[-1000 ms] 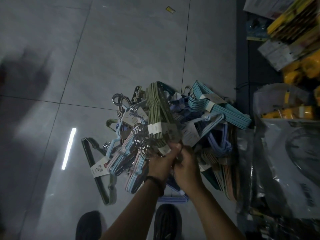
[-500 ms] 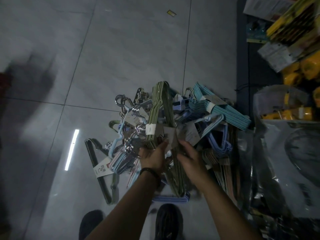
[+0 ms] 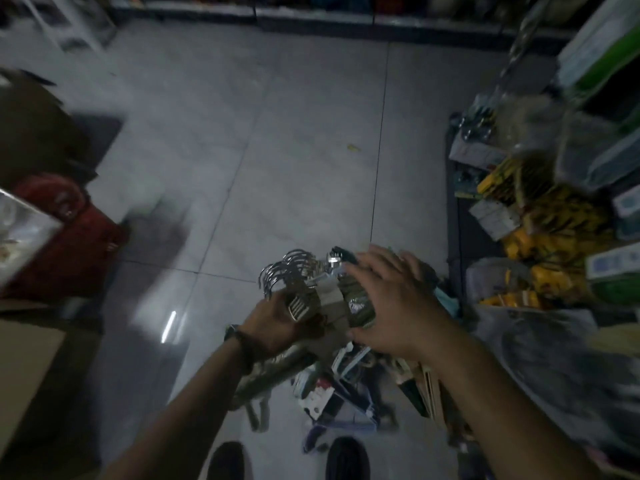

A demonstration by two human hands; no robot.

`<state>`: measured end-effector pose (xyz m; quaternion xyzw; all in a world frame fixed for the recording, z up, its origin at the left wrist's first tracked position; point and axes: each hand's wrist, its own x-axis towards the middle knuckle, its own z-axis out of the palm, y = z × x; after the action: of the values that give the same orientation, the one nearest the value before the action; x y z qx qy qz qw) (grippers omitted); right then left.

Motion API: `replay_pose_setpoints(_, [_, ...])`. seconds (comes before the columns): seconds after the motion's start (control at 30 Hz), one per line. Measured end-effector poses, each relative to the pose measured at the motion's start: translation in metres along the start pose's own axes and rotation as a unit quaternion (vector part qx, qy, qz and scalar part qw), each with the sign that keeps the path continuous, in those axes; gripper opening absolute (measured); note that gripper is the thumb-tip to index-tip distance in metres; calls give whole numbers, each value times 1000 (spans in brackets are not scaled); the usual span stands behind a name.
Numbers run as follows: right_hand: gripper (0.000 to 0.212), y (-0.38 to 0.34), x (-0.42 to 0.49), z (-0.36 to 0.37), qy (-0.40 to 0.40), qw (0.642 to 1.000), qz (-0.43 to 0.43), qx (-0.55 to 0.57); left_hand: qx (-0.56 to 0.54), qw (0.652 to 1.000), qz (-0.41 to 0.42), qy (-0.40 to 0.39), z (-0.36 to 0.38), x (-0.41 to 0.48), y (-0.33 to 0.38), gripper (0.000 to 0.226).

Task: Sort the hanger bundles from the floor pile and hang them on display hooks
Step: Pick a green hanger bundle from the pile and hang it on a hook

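Early days I'd say: left hand clamped round one green hanger bundle, right hand with fingers spread over it, floor pile mostly unsorted.

Grey tiled floor, dim shelving

Bare forearms on both sides. Just behind the left grip, a dark watch-like band round the wrist, then a dark corded bracelet. Well below the band, dark left shoe and right shoe, rounded toes, blurred.
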<state>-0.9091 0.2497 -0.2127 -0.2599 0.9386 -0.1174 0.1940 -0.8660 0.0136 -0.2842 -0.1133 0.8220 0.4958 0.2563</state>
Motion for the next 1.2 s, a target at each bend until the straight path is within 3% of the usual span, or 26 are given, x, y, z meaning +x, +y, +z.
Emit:
replay_pose_setpoints(0.07, [104,-27,-11,-49,-47,999,1,5,31,999,33,-29,-33,-30,47,62])
replay_pose_setpoints(0.2, [95,-75,-37,-128,-43,996,33,69,99,989,106,-40,-81,-90,131,43])
replay_pose_setpoints(0.3, [75,-93,-61,-162,22,987,74,142,147,975,165,5,-103,-123,172,57])
replay_pose_setpoints(0.37, [71,-101,-82,-176,77,974,98,192,188,952,192,149,-110,-153,187,78])
replay_pose_setpoints(0.43, [64,-106,-101,-186,145,950,121,250,206,883,200,371,-101,-187,190,85])
replay_pose_setpoints(0.5, [57,-111,-119,-195,202,906,151,341,58,849,162,500,-79,-219,195,82])
replay_pose_setpoints(0.53, [52,-114,-126,-200,224,878,162,390,-52,857,106,501,-69,-227,198,87])
replay_pose_setpoints(0.6, [38,-128,-143,-209,255,812,177,495,-298,880,-5,369,-60,-232,208,102])
replay_pose_setpoints(0.63, [31,-136,-152,-214,265,778,184,539,-385,881,-18,277,-62,-229,215,107])
replay_pose_setpoints(0.7, [23,-156,-167,-221,281,724,197,598,-458,880,42,122,-75,-222,232,103])
replay_pose_setpoints(0.8, [28,-188,-188,-225,308,682,222,625,-482,862,137,73,-93,-216,263,74])
replay_pose_setpoints(0.9, [37,-224,-210,-224,349,667,254,607,-446,874,167,93,-94,-222,280,46])
replay_pose_setpoints(0.97, [28,-248,-229,-224,375,671,275,578,-409,887,189,97,-92,-233,286,37])
replay_pose_setpoints(1.1, [38,-284,-287,-212,351,762,375,395,-305,904,292,66,-85,-265,298,15])
replay_pose_setpoints(1.2, [39,-307,-350,-207,403,757,447,255,-221,902,371,1,-66,-288,301,12])
